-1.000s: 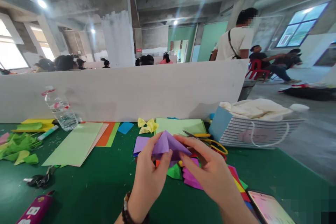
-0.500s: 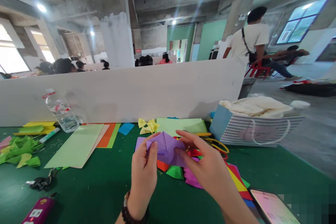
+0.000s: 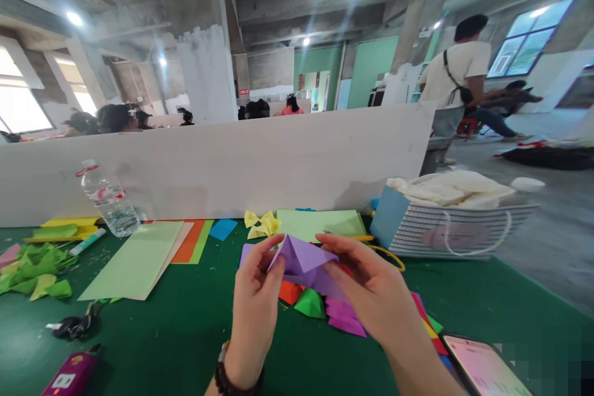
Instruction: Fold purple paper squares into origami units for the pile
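A folded sheet of purple paper (image 3: 309,263) is held up above the green table (image 3: 185,346), with a pointed peak at its top. My left hand (image 3: 257,288) pinches its left end between thumb and fingers. At the right end my right hand (image 3: 366,278) grips it, thumb in front and fingers behind. Below the paper lie folded pieces in red-orange (image 3: 290,292), green (image 3: 310,303) and magenta (image 3: 344,315). Another purple piece (image 3: 245,252) shows partly behind my left hand. Yellow folded pieces (image 3: 262,224) sit farther back.
Light green sheets (image 3: 134,260) lie left, near a water bottle (image 3: 111,204), a glue stick (image 3: 87,241) and green scraps (image 3: 37,269). A striped paper bag (image 3: 455,229) stands at right, a phone (image 3: 482,365) nearer. A white partition (image 3: 232,167) runs behind; a person (image 3: 457,74) stands beyond it.
The purple paper's front has tilted and its folds have opened into a raised peak. My right hand has shifted slightly right. The standing person beyond the partition has moved right.
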`<state>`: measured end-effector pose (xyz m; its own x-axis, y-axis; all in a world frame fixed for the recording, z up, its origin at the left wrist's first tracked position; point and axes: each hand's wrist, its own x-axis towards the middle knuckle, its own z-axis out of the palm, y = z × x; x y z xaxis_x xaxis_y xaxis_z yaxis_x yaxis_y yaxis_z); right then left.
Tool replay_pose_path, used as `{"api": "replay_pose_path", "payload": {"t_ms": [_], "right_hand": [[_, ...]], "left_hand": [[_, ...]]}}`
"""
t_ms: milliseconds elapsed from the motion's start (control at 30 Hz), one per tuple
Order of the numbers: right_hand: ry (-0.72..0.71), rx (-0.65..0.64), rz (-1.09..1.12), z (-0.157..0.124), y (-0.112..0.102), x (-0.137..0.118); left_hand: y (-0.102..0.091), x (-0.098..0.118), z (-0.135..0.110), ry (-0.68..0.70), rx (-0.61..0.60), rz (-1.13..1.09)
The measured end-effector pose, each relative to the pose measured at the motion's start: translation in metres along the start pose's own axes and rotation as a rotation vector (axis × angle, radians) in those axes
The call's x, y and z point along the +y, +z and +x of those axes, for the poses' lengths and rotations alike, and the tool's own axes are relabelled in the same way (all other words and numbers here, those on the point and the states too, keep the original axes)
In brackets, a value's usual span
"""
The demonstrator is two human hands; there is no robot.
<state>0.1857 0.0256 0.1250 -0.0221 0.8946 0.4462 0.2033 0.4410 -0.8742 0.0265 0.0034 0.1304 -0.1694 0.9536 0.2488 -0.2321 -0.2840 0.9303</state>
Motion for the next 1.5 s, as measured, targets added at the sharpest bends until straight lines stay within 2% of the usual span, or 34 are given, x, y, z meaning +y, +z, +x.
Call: {"api": "replay_pose_path", "payload": {"t_ms": [133,333,500,600,833,967,1200,1367,1500], "right_hand": [[-0.033,0.075,-0.063,0.001,-0.003,0.0],[-0.225,0.215,-0.148,-0.001,-0.004,-0.004],[-0.463,0.102,-0.184,-0.001,-0.006,-0.009],[-0.528,0.048,-0.177,-0.001,-0.008,-0.013],[-0.478,-0.015,-0.078,-0.004,-0.014,-0.013],[-0.424,-0.025,-0.014,-0.004,-0.017,-0.012],[-0.315,-0.054,0.08,-0.003,-0.016,-0.006],[-0.457,-0.116,-0.115,-0.003,-0.019,-0.013],[-0.574,-0.109,-0.264,-0.004,-0.018,-0.02]], "left_hand": [[0.001,0.001,0.0,0.013,-0.093,0.046],[-0.001,0.006,0.002,-0.028,-0.176,0.119],[-0.002,0.006,0.003,-0.018,-0.144,0.122],[-0.003,0.005,0.003,-0.052,-0.134,0.091],[-0.003,0.014,0.0,-0.181,-0.182,0.025],[-0.002,0.016,0.0,-0.254,-0.141,-0.042],[-0.003,0.012,0.001,-0.286,-0.099,-0.108],[0.0,0.017,0.003,-0.265,-0.121,-0.123],[0.0,0.02,0.003,-0.195,-0.103,-0.085]]}}
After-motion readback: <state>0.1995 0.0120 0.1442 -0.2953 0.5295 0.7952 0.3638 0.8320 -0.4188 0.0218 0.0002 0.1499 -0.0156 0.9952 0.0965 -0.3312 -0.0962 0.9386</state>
